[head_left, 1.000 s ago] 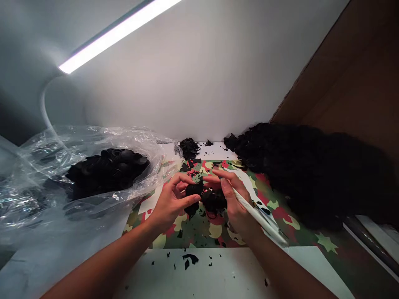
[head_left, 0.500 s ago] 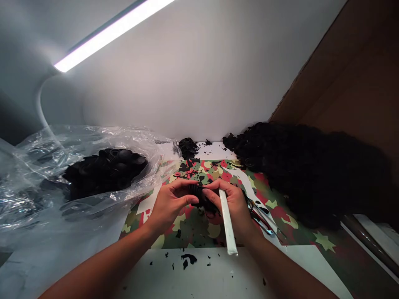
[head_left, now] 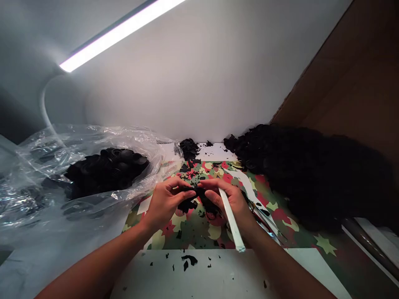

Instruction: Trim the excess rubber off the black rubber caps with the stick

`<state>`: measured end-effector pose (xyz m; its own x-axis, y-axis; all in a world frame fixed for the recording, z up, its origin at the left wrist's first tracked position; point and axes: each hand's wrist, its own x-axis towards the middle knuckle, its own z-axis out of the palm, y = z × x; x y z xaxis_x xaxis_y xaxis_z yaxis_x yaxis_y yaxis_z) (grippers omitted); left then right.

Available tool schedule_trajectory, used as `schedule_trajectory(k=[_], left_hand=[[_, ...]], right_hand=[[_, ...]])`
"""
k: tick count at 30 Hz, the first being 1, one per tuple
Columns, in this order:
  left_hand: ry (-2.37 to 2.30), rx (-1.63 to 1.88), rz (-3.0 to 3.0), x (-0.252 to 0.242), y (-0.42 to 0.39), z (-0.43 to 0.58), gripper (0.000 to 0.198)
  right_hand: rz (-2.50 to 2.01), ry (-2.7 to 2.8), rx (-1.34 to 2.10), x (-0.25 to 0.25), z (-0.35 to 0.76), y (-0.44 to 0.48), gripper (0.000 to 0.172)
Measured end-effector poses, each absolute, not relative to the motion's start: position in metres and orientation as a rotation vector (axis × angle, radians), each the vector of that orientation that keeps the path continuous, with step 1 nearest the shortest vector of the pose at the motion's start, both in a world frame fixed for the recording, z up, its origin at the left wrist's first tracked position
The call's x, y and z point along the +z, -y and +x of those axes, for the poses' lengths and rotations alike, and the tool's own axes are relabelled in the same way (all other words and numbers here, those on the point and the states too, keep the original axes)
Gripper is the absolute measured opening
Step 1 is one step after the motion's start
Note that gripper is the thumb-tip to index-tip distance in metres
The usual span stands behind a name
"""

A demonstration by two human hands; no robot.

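Near the middle of the mat, my left hand (head_left: pixel 163 203) pinches a small black, rubbery-looking piece (head_left: pixel 193 189) between thumb and fingers. My right hand (head_left: pixel 235 203) holds a white, flat stick-like handle (head_left: pixel 231 220), which slants down toward me from between thumb and index finger. The stick's far end is hidden by the fingers. The right fingertips are close to the black piece; whether they touch it I cannot tell. Under both hands lie more dark pieces (head_left: pixel 188 206) on the camouflage-patterned mat (head_left: pixel 199 236).
On the left, a clear plastic bag (head_left: pixel 149 145) holds black round parts (head_left: pixel 109 168). A large black heap (head_left: pixel 311 170) fills the right, beside a cardboard wall (head_left: pixel 352 83). Black scraps (head_left: pixel 188 148) lie at the back. Metal tools (head_left: pixel 269 232) rest by my right wrist. A lamp (head_left: pixel 124 35) hangs above.
The ridged black piece between my fingers has turned and shows less of itself. My right fingers have opened slightly, and the white stick's lower end has swung right. The view has shifted slightly.
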<state>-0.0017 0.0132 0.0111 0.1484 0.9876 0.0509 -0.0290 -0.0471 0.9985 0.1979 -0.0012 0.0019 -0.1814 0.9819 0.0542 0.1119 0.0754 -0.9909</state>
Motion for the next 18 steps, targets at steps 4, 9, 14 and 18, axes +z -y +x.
schedule_trajectory(k=[4,9,14,18], left_hand=[[-1.088,1.138,1.565,0.004,-0.013,-0.002,0.008],[-1.079,1.186,1.827,-0.004,-0.008,0.004,0.004],[-0.921,1.559,2.221,-0.002,-0.001,0.011,0.010],[-0.755,1.706,2.381,0.003,0.000,0.008,0.025]], right_hand=[[-1.066,1.678,0.888,0.009,0.195,0.001,0.012],[-1.151,1.765,0.630,0.004,0.185,0.002,0.015],[-1.251,1.640,0.680,0.003,0.181,0.001,0.015],[-1.215,1.568,0.794,0.008,0.174,0.006,0.011]])
